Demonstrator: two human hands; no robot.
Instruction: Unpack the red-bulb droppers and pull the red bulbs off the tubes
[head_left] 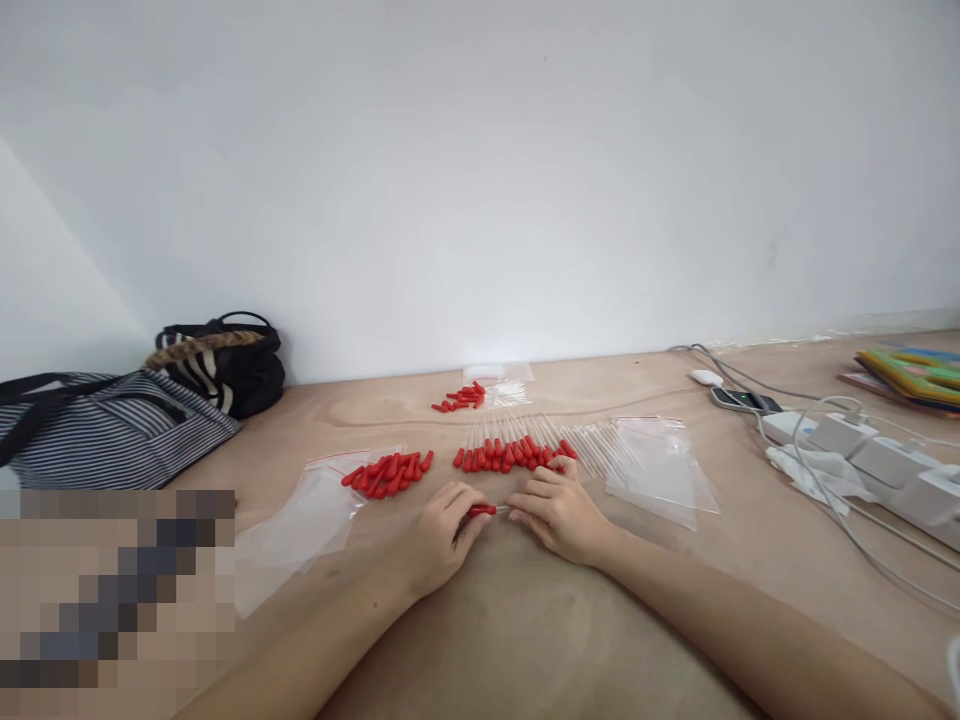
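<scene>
My left hand (439, 535) pinches a small red rubber cap (481, 510) near the table's middle. My right hand (559, 512) is closed on a thin clear tube (504, 509) whose end meets that cap. Just beyond my hands lies a row of clear tubes with red caps (514, 450) fitted on them. A loose pile of red caps (388, 472) rests to the left on a clear plastic bag (300, 525). Bare clear tubes (600, 445) lie to the right of the row.
More red caps (461, 397) and small bags sit near the wall. Empty plastic bags (660, 470) lie at right. A striped bag (97, 425) and a black bag (225, 365) stand at left. A phone (739, 400), chargers and a power strip (877, 460) with cables fill the right side.
</scene>
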